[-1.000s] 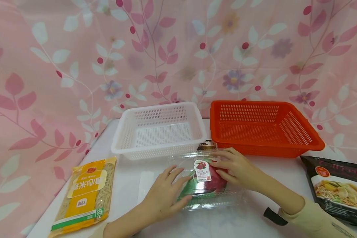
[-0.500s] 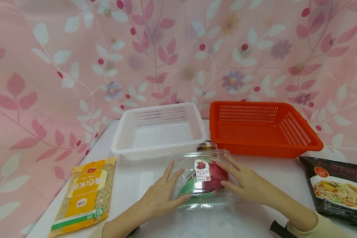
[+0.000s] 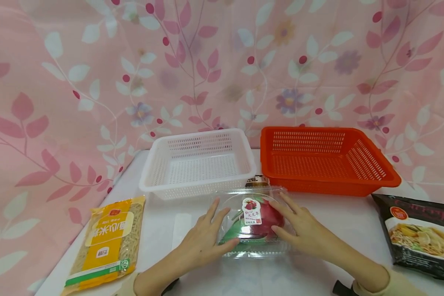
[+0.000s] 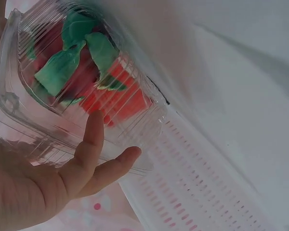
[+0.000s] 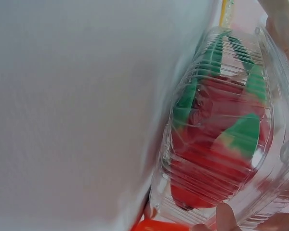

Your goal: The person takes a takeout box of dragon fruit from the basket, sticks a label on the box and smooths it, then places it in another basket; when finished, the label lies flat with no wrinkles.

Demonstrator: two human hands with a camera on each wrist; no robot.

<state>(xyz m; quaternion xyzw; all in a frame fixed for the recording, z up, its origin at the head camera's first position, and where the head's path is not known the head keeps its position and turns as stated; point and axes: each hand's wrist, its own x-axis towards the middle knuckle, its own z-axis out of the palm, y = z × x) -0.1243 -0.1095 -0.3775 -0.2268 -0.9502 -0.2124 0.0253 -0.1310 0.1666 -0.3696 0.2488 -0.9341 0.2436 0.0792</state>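
A clear plastic clamshell box (image 3: 257,254) lies on the white table, its lid down. Inside is a red dragon fruit (image 3: 270,218) with green leaf tips, partly behind a printed label (image 3: 252,211). My left hand (image 3: 203,236) touches the box's left side with fingers spread. Along the right side rests my right hand (image 3: 305,228), its fingers also spread and fairly straight. In the left wrist view, two fingers (image 4: 89,144) lie against the ribbed wall of the box. The right wrist view shows only fingertips (image 5: 226,219) at the box's lower edge.
Behind the box stand a white basket (image 3: 200,188) and a red basket (image 3: 329,188). A small brown package (image 3: 257,181) shows between them. A yellow bag of rice noodles (image 3: 107,234) lies left, a black noodle packet (image 3: 422,234) right.
My right hand has come off the top of the lid to the box's right side, its fingers spreading. The left hand has stayed nearly in place.
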